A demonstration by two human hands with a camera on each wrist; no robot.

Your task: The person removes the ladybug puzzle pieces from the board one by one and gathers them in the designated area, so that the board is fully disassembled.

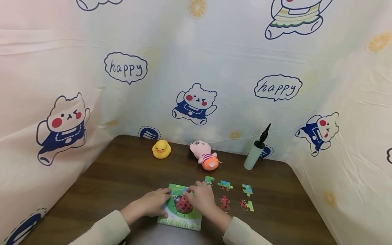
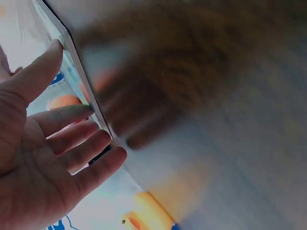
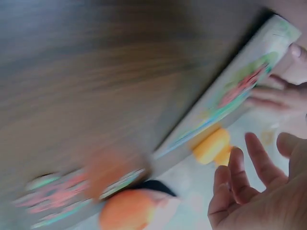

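Note:
A flat, square ladybug puzzle board (image 1: 180, 220) with a green picture lies on the table in front of me. My left hand (image 1: 155, 202) rests along its left side; in the left wrist view the straight fingers and thumb are at the board's edge (image 2: 82, 74). Over the board's upper right part is my right hand (image 1: 202, 196), its fingers loosely bent and nothing between them in the right wrist view. Several loose puzzle pieces lie right of that hand, among them a red one (image 1: 225, 202), a green and red one (image 1: 246, 205) and a blue-green one (image 1: 247, 189).
Along the table's back stand a yellow rubber duck (image 1: 161, 149), a pink plush toy (image 1: 203, 154) with an orange bottom, and a pale green hand pump (image 1: 254, 156) with a black nozzle. A printed cloth (image 1: 232, 61) hangs around the dark wooden table (image 1: 116, 177).

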